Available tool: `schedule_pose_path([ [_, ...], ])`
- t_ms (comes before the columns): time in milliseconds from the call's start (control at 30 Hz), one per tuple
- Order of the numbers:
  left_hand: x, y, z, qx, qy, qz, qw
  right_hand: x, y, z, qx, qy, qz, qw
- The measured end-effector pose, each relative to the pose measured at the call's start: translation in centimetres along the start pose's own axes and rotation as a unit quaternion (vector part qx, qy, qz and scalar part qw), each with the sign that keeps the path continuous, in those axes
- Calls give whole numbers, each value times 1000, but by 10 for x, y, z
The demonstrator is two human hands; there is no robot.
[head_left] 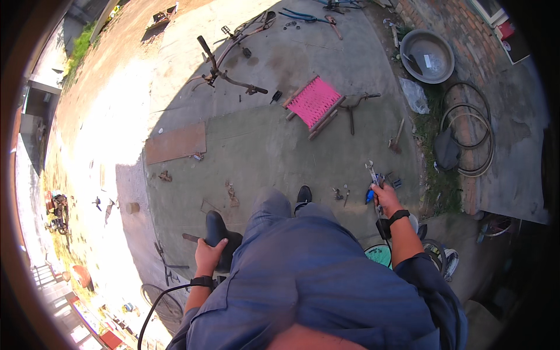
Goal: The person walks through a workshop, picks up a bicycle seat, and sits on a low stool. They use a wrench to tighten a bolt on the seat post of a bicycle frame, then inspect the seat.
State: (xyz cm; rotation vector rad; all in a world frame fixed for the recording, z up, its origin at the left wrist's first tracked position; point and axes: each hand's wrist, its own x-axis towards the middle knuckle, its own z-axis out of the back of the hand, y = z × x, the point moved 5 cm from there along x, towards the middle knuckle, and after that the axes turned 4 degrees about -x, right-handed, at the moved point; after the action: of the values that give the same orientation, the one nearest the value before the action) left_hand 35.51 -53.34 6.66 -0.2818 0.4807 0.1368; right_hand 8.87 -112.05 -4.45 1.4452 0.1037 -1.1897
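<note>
My left hand is closed round a black bicycle saddle, held beside my left thigh with its narrow nose pointing away from me. A short brown bar sticks out to the left of that hand; whether it joins the saddle I cannot tell. Out to the right, my right hand grips a silver wrench, its jaw end pointing forward. Just left of these fingers shows a blue object, partly hidden. Several small metal parts lie on the concrete nearby.
Ahead stands a low stool with a pink woven seat. Beyond it are a rusty bicycle frame with handlebars and a blue frame. A hammer, metal basin and tyres lie right; a brown board lies left.
</note>
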Motion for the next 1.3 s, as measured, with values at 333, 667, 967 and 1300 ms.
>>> schedule_pose_path([
  [333, 154, -181, -1, 38, 51, -51, 997, 93, 138, 13, 160, -39, 16, 986],
  [667, 327, -406, 44, 14, 60, -160, 985, 219, 309, 1, 189, -72, 30, 979],
  [967, 391, -585, 89, -51, 62, -279, 957, 321, 494, -64, 130, 8, 77, 989],
  [1300, 453, -763, 53, -120, 74, -254, 957, 488, 645, -123, 39, 271, 123, 954],
])
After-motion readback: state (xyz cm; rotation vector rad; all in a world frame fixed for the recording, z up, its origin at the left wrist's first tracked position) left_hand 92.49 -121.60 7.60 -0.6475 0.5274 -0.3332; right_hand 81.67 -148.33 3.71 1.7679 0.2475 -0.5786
